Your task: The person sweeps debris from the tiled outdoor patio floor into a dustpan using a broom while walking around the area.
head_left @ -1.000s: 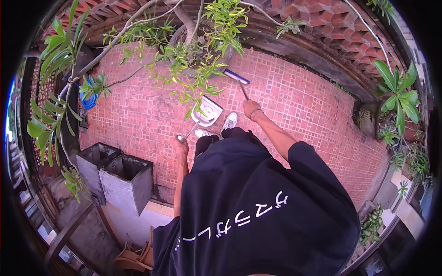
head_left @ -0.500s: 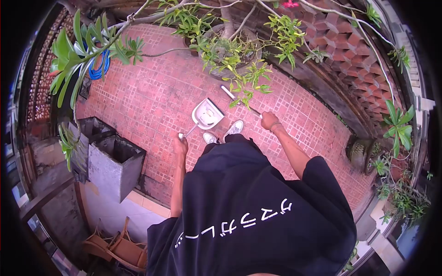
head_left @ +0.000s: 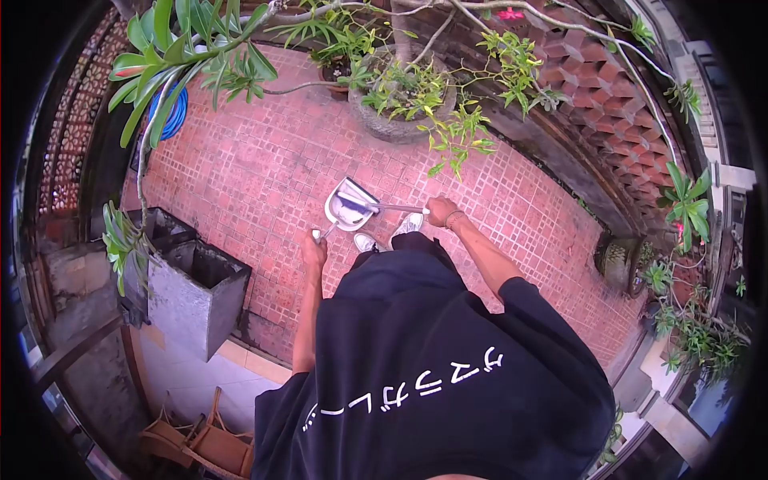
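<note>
A white dustpan (head_left: 337,210) rests near my shoes, its wide dark-edged mouth facing up and right. My left hand (head_left: 315,249) is closed around the end of the dustpan's handle. From the other side my right hand (head_left: 440,211) grips the long handle of a broom (head_left: 400,208). The broom's head, with dark bristles, lies over the pan's mouth and covers part of its inside. Whatever lies in the pan is too small to make out.
Red tiled floor (head_left: 264,160) spreads around me. A large round planter (head_left: 404,124) with a tree stands ahead. Grey square bins (head_left: 188,300) are at my left, a coiled blue hose (head_left: 172,116) farther off. Leafy branches (head_left: 180,52) hang overhead. Wooden chairs (head_left: 220,448) sit lower left.
The broom has swung left and toward me, from the floor beyond the dustpan onto its mouth. My right hand moved left with it. The dustpan shifted slightly left; my left hand stays closed.
</note>
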{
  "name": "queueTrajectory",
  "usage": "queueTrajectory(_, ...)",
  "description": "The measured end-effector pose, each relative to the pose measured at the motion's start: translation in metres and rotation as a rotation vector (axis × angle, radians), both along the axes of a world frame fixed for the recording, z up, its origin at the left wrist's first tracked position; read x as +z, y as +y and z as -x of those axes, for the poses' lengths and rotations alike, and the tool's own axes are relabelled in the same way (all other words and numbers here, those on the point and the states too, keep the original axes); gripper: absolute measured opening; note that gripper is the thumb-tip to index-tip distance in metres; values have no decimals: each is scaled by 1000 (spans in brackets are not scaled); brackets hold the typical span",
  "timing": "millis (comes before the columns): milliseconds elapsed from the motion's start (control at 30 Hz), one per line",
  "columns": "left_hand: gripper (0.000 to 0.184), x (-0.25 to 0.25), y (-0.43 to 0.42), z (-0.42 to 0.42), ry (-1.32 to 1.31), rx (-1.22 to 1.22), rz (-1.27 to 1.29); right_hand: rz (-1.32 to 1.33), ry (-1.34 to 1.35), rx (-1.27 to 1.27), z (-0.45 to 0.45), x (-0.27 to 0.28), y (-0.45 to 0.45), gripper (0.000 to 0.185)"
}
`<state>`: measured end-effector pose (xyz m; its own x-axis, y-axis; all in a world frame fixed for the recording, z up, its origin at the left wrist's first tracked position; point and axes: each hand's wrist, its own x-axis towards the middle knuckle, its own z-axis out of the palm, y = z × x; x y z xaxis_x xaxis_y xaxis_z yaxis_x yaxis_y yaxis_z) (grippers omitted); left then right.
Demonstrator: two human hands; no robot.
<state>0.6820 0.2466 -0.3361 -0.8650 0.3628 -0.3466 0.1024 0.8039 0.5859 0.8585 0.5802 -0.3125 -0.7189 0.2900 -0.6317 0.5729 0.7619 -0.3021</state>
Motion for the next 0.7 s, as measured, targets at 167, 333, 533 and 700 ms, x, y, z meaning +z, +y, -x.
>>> queueTrajectory(167,29,-16,-8,4,-1,-25,-49,-131,-1,-95,0,29,6,21)
queueTrajectory(333,28,-10,-8,5,13,-96,-40,-162,16,-154,11,-6,-45,20)
queueTrajectory(533,26,-20,-12,0,-56,-95,-106,-49,57,-134,13,-1,-68,19)
queueTrajectory(700,24,-68,-30,14,-72,-88,-77,12,6,-201,-48,16,9,24)
